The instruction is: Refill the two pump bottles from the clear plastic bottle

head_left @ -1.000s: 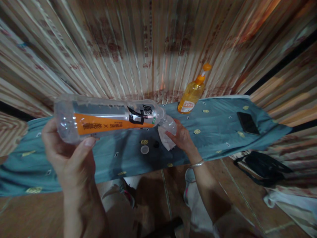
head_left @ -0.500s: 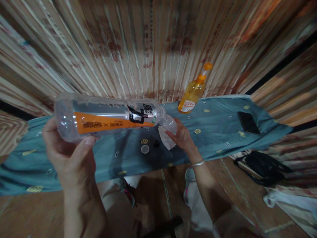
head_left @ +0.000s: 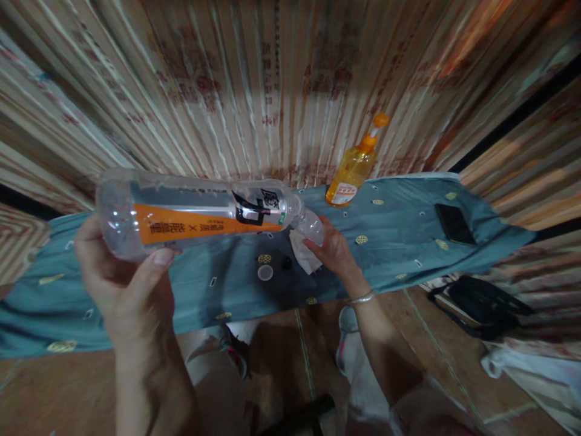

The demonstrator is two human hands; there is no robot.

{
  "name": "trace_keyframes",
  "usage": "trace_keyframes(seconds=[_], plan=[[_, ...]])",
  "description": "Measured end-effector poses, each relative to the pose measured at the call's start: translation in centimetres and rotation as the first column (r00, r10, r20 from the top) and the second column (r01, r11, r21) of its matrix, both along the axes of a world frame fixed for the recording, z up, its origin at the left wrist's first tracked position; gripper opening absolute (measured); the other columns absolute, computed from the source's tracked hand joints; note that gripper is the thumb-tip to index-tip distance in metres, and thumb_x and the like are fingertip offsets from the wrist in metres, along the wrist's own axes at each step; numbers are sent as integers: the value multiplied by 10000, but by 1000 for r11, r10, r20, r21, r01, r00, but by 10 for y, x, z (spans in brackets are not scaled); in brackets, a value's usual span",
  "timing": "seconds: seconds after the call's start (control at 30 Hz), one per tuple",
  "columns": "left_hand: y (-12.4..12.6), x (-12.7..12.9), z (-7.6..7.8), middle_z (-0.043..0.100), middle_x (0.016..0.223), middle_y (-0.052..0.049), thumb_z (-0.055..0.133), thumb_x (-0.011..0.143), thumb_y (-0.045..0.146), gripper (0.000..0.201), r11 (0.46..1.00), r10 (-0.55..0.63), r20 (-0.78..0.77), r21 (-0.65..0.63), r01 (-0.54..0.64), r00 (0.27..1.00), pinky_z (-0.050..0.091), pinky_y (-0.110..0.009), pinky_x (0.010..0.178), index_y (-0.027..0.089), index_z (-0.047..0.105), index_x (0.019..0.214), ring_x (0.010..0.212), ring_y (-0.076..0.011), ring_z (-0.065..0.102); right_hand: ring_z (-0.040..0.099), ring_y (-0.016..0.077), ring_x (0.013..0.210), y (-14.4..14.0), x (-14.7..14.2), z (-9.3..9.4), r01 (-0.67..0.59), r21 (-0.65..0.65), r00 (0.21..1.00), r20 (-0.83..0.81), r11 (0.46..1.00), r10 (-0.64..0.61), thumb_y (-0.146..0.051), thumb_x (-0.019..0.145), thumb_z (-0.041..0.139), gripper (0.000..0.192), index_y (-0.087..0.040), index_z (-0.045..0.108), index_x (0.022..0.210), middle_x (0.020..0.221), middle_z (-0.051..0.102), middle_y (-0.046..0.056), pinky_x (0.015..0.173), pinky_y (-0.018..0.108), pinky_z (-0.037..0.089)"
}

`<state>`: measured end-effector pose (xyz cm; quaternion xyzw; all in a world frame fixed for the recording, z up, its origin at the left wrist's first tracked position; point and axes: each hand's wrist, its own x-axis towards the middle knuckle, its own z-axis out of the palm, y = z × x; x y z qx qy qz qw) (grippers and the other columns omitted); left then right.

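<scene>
Striped curtain-like backdrop [head_left: 272, 79] across the whole top, faded reddish print on it. Below that, counter [head_left: 399, 242] under a teal cloth with small yellow and white motifs, running left to right. Wooden floor [head_left: 59, 387] beneath, white shoes (partly hidden by the arms) near the middle. Clear plastic bottle [head_left: 195, 212] held lying nearly level above the counter, orange and silver label with black characters, base to the left, neck to the right; looks empty or close to it. Left hand [head_left: 122, 284] under the base end, fingers [head_left: 157, 263] wrapped round the bottle, thumb pressed against the lower side. Right hand [head_left: 333, 251] at the neck end, bangle on the wrist, fingers closed about the mouth of the bottle together with a crumpled white tissue [head_left: 304, 253] (exact grip hard to tell, partly hidden). Black bag [head_left: 485, 303] on the floor at right, below the counter edge. Orange detergent bottle [head_left: 351, 172] upright at the back of the counter, pump-style top, well apart from both hands. Dark phone [head_left: 454, 224] flat on the cloth far right. White cap [head_left: 265, 272] lying on the cloth under the bottle, a small black cap [head_left: 286, 263] just beside it.
</scene>
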<state>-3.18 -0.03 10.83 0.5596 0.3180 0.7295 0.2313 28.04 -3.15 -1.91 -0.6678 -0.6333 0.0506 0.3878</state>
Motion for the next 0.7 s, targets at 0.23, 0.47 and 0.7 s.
trace_keyframes(seconds=[0.23,0.47,0.7], plan=[[0,1,1,602,951,-13,942,426,461,712,1000,-19,46,-10,20,999,469,-250,537,301,711,1081,736,-150,540,713,356,1145,1,1,-2,-1,0,1000,7,1000,1,-333,845,760,596,-135,530,1358,1260,712,204,1006,524,589],[0,2,0,602,964,-10,929,465,464,703,1000,-21,20,7,21,1000,458,-235,529,302,699,1109,710,-132,531,714,346,1158,0,1,-2,-1,-10,1000,13,1000,1,-346,862,749,592,-165,514,1375,1270,716,185,998,515,597],[1,4,-2,630,1003,-5,933,487,431,685,998,-66,39,22,66,997,468,-244,558,322,722,1130,739,-134,550,712,344,1161,0,2,-2,9,-10,1000,-1,1000,-9,-342,854,753,609,-145,507,1374,1268,718,196,993,491,591]])
